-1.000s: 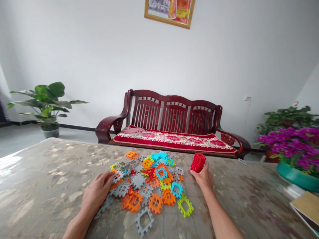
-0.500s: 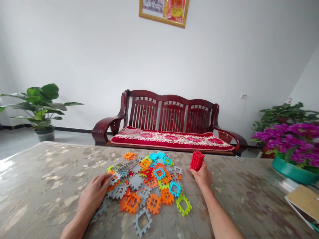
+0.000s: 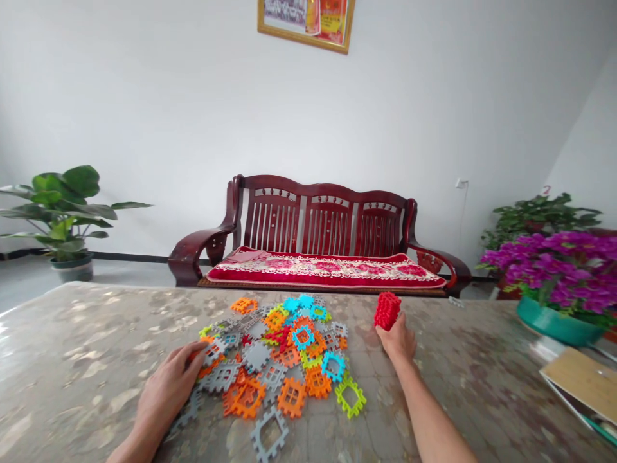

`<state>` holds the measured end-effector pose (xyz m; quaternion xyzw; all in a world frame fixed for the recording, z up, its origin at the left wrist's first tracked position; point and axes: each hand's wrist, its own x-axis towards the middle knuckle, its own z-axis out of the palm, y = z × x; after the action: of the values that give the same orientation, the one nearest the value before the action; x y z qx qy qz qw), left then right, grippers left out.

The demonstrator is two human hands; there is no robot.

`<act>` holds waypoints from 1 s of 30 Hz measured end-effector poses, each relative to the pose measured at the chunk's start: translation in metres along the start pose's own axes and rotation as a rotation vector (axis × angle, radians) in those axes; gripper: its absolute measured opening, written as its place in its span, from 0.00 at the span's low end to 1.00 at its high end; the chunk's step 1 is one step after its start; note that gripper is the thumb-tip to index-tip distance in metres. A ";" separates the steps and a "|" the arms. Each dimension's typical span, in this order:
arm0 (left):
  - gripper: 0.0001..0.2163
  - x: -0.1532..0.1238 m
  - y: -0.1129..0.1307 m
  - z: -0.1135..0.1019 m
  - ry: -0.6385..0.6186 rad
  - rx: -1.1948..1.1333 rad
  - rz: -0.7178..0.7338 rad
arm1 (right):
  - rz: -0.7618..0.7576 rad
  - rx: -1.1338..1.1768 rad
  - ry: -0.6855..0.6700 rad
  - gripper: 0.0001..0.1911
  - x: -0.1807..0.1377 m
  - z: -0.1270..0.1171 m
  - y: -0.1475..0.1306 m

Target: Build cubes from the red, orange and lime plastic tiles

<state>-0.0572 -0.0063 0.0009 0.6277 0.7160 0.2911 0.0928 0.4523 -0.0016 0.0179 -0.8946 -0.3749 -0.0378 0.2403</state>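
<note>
A heap of flat interlocking plastic tiles (image 3: 282, 350), orange, grey, blue, green and red, lies in the middle of a marbled table (image 3: 87, 360). My left hand (image 3: 166, 392) rests palm down on the heap's left edge, fingers stretched over grey and orange tiles. Right of the heap, my right hand (image 3: 398, 341) is closed round a red cube (image 3: 387, 310) built from tiles, holding it upright on the table.
A pot of purple flowers (image 3: 562, 283) stands at the table's right edge, with a tan book (image 3: 581, 382) lying in front of it. Beyond the table are a dark wooden bench (image 3: 318, 241) with a red cushion and a leafy plant (image 3: 60, 215) on the floor at the left.
My right hand has carried the red cube slightly right and farther from the heap. My left hand has stayed on the heap's left edge. The camera has drifted a little.
</note>
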 end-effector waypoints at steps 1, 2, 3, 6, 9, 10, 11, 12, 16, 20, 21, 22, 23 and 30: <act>0.22 0.001 -0.001 0.001 -0.001 -0.001 0.002 | 0.012 -0.005 0.000 0.43 0.002 -0.001 0.002; 0.22 0.001 -0.003 0.001 -0.003 -0.002 0.001 | 0.021 -0.010 0.001 0.43 0.004 -0.002 0.004; 0.22 0.002 -0.004 0.002 -0.004 -0.003 0.000 | 0.026 -0.015 0.004 0.42 0.006 -0.003 0.006; 0.22 0.002 -0.006 0.003 -0.015 -0.006 -0.008 | 0.038 -0.025 0.012 0.42 0.011 -0.007 0.014; 0.23 0.003 -0.007 0.003 -0.024 -0.003 -0.014 | 0.052 -0.024 0.014 0.41 0.017 -0.010 0.021; 0.23 0.003 -0.007 0.003 -0.025 -0.001 -0.013 | 0.058 -0.023 0.014 0.41 0.019 -0.011 0.023; 0.23 0.004 -0.008 0.003 -0.024 0.000 -0.009 | 0.064 -0.024 0.014 0.40 0.021 -0.012 0.025; 0.23 0.004 -0.009 0.004 -0.023 0.003 -0.009 | 0.068 -0.024 0.013 0.40 0.023 -0.012 0.027; 0.23 0.006 -0.010 0.005 -0.033 0.020 -0.035 | 0.069 -0.024 0.006 0.38 0.033 -0.011 0.032; 0.24 0.005 -0.008 0.004 -0.056 0.033 -0.049 | 0.083 -0.013 0.006 0.36 0.042 -0.005 0.034; 0.25 0.005 -0.007 0.003 -0.060 0.035 -0.051 | 0.087 -0.011 0.004 0.36 0.044 -0.004 0.035; 0.25 0.005 -0.005 0.002 -0.063 0.034 -0.051 | 0.089 -0.008 0.002 0.36 0.046 -0.003 0.035; 0.25 0.004 -0.004 0.001 -0.065 0.032 -0.051 | 0.089 -0.007 0.001 0.35 0.047 -0.001 0.036; 0.26 0.003 -0.002 -0.002 -0.090 0.037 -0.059 | 0.082 0.004 0.004 0.37 0.047 0.000 0.039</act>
<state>-0.0608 -0.0037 0.0020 0.6204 0.7345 0.2464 0.1217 0.5128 0.0054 0.0134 -0.9086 -0.3375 -0.0290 0.2441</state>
